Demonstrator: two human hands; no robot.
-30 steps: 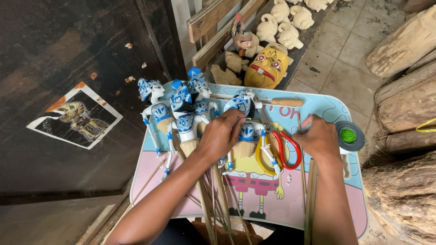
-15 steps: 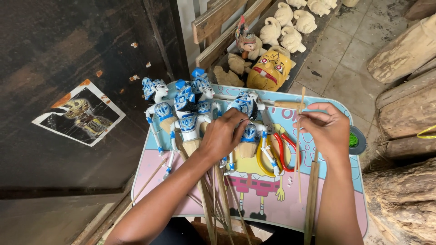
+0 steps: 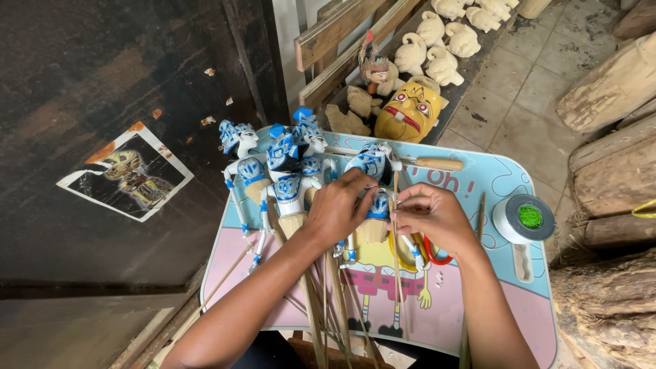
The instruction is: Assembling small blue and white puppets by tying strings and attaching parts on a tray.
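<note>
Several blue and white rod puppets [image 3: 283,164] lie on a small pink and blue tray table [image 3: 506,301]. My left hand [image 3: 338,208] rests on one puppet [image 3: 372,171], with its fingers pinched at the puppet's arm. My right hand [image 3: 434,215] is pinched on a thin wooden stick [image 3: 395,225] that stands upright beside that puppet. The two hands nearly touch. Several bare sticks [image 3: 328,307] fan out below my left wrist.
A roll of tape with a green core [image 3: 525,219] sits at the table's right edge. Scissors with red and yellow handles [image 3: 437,256] lie under my right hand. A yellow mask [image 3: 408,113] and pale carved figures [image 3: 441,41] lie beyond. Logs [image 3: 608,171] are stacked at right.
My right hand has moved left from beside the tape roll, bringing a thin stick up to the puppet under my left hand. My left hand has stayed on the puppet.
</note>
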